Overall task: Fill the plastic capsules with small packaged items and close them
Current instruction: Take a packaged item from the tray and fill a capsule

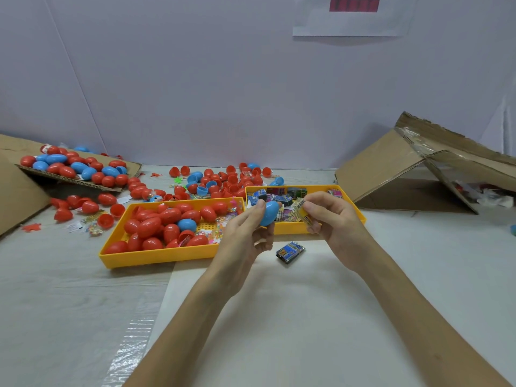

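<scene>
Head view: left hand (pixel 245 233) fingers clamp a blue plastic egg-shaped capsule (pixel 269 213), right hand (pixel 332 216) fingers pinch a small yellow printed packet (pixel 300 208).

Soft bright light falls from overhead, leaving only faint shadows on my desk (pixel 307 317). My fingers (pixel 324 203) look sharp; the clear tape (pixel 131 350) glares white, and the edges bend.
</scene>
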The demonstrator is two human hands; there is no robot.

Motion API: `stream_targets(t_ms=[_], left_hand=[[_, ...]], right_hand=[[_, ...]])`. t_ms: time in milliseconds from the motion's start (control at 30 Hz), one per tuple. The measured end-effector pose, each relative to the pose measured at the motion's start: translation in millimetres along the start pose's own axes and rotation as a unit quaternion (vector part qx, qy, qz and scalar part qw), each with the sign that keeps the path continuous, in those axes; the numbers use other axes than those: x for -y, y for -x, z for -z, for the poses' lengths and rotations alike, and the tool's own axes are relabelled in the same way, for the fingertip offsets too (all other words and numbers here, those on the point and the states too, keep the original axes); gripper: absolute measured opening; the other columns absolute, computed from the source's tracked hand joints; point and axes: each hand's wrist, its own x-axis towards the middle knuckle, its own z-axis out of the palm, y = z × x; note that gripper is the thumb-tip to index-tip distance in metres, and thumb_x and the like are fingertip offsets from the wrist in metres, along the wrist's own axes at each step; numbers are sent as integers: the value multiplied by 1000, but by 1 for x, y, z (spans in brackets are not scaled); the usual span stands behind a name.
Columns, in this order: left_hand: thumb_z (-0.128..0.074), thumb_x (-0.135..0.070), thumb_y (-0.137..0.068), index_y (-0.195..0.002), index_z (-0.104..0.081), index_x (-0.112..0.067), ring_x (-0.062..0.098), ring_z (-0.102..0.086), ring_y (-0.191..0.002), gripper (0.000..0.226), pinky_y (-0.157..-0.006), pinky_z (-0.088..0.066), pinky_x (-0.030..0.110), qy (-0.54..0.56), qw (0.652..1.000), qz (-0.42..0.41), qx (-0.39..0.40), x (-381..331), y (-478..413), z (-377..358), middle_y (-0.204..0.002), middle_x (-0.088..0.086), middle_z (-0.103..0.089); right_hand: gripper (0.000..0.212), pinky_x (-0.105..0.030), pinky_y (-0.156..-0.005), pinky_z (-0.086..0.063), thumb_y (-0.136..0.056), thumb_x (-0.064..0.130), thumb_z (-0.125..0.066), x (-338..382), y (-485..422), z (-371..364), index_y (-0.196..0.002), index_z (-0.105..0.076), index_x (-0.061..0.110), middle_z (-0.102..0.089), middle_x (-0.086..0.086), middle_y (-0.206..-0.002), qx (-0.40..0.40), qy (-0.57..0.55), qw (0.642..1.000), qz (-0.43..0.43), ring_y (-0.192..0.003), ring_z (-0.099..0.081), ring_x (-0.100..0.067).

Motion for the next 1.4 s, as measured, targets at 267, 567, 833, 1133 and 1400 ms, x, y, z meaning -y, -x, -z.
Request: stream_targets(t_ms=[267, 567, 833, 1133, 1400], left_hand=[[-64, -57, -76, -100, -68, -17, 5, -58, -56, 47, -58, -51, 21, -10, 1000, 8, 2, 1, -2, 1, -63, -7, -63], [-67, -49, -80, -108, -70, -26, 5, -64, -68, 36, -64, -54, 19, -10, 1000, -13, 17, 2, 0, 2, -73, -10, -69], [-64, -51, -84, -103, -70, -21, 13, -57, -63, 36, -61, -51, 23, -13, 1000, -13, 20, 2, -1, 1, -68, 0, -65], [-64, -56, -79, -113, -66, -17, 12, -52, -60, 51, -61, -50, 21, -56, 997, -34, 52, 4, 2, 1, -66, -3, -60], [-76, -48, -68, -108, -71, -26, 6, -58, -63, 46, -63, -52, 20, -94, 992, -78, 18, 7, 1, 2, -72, -5, -67]], right_hand=[[6, -19, -58, -44, -83, 23, -72, 1, 1, -1, -79, -73, 27, -54, 8, -65, 8, 5, 1000, 8, -58, -46, -9], [7, -20, -59, -47, -83, 30, -73, 3, 3, -5, -79, -76, 25, -57, 1, -68, -9, 8, 1000, 11, -62, -51, -11], [12, -20, -61, -47, -80, 36, -75, 2, 4, -6, -78, -76, 24, -53, 3, -63, -7, 35, 999, 7, -62, -50, -10], [14, -23, -66, -49, -79, 37, -75, 4, 6, -8, -80, -77, 23, -54, 0, -72, 39, 22, 999, 5, -66, -51, -10], [9, -22, -65, -50, -81, 30, -72, 5, 7, -10, -77, -76, 23, -56, 1, -68, 29, 55, 998, 4, -64, -52, -12]])
